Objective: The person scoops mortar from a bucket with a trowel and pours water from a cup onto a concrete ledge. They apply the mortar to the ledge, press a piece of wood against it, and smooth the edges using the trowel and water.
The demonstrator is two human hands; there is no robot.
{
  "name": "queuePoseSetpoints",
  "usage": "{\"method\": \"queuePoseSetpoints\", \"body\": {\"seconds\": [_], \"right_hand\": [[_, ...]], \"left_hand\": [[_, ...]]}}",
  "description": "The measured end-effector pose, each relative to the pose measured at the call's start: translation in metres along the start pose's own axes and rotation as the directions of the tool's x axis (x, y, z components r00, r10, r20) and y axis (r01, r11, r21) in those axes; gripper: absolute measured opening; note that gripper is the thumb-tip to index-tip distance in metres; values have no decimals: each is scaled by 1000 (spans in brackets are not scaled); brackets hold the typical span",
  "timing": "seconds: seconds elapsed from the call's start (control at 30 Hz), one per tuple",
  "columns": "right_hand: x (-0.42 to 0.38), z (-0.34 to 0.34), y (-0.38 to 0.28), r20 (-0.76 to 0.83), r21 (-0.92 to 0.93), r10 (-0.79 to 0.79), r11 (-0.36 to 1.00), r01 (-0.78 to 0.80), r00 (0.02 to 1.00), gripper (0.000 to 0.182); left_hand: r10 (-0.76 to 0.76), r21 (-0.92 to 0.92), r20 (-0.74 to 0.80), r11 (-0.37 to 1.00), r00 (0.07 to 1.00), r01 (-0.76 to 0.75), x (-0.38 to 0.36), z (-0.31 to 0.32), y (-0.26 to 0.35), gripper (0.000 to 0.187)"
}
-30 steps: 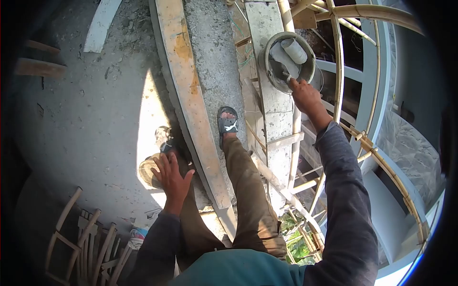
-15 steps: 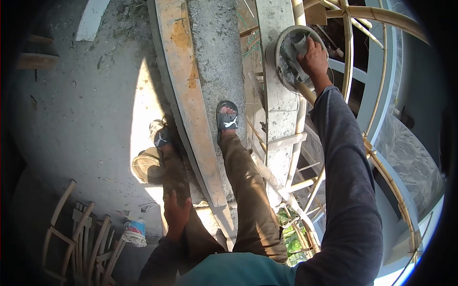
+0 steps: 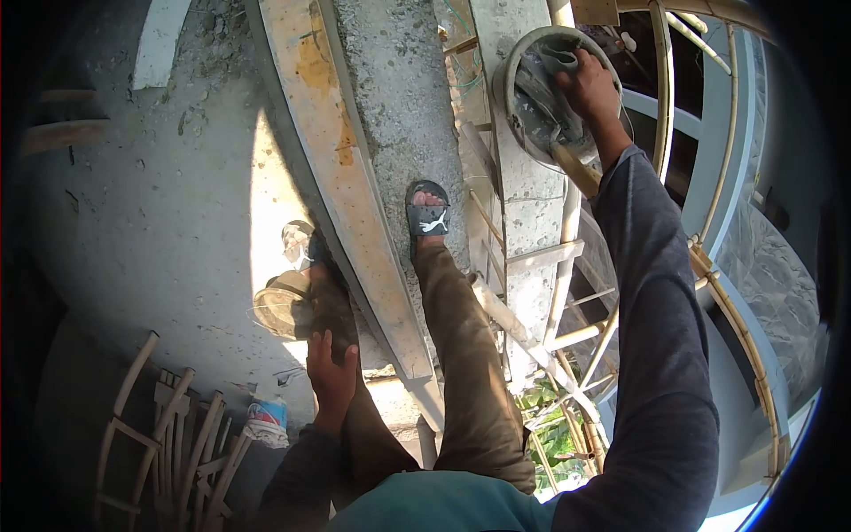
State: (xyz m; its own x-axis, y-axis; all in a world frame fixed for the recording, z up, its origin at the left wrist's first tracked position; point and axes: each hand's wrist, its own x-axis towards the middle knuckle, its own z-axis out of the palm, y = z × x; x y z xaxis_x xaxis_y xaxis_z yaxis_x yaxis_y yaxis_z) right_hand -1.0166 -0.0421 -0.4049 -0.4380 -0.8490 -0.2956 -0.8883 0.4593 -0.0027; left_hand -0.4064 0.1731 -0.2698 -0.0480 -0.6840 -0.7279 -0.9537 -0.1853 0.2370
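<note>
At the upper right my right hand (image 3: pixel 589 87) is inside a round grey bucket (image 3: pixel 507 111), its fingers closed on the edge of a grey curved piece (image 3: pixel 558 60) like a bent sheet or cut pipe. Wet grey mortar coats the inside of the bucket. A tool with a thick wooden handle (image 3: pixel 576 170) leans out over the near rim, below my wrist; its head is hidden. My left hand (image 3: pixel 331 377) lies on my left leg near the knee, fingers stretched and thumb apart, holding nothing.
Bucket and right hand are over a concrete ledge (image 3: pixel 532 213) with bamboo scaffolding (image 3: pixel 736 310) beyond. A long wooden board (image 3: pixel 346 195) runs between my feet. Another bucket (image 3: pixel 282 309) stands by my left foot. Wooden frames (image 3: pixel 168 434) and a paint pail (image 3: pixel 266 421) lie lower left.
The view has shifted slightly. My right hand stays in the bucket on the grey piece, which now sits a little lower and more curled. My left hand still rests on my leg.
</note>
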Motion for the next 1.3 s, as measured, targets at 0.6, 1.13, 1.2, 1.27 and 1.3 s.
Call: {"method": "queuePoseSetpoints", "body": {"seconds": [0.6,1.13,1.2,1.27,1.3], "right_hand": [[-169,-51,-118,-107,994,-51,-27,106,993,45],[-178,76,-187,287,566,-184,824,-11,940,40],[-182,76,-199,316,557,-255,829,39,914,38],[-194,79,-201,319,552,-355,823,132,879,36],[-203,80,-197,322,552,-352,824,128,879,36]], "left_hand": [[313,591,-5,767,950,-250,290,-78,219,124],[338,735,75,617,938,-281,308,-54,200,134],[330,740,82,612,940,-280,307,-54,201,135],[348,693,63,659,935,-292,306,-54,203,129],[348,692,68,658,935,-295,308,-53,201,129]]}}
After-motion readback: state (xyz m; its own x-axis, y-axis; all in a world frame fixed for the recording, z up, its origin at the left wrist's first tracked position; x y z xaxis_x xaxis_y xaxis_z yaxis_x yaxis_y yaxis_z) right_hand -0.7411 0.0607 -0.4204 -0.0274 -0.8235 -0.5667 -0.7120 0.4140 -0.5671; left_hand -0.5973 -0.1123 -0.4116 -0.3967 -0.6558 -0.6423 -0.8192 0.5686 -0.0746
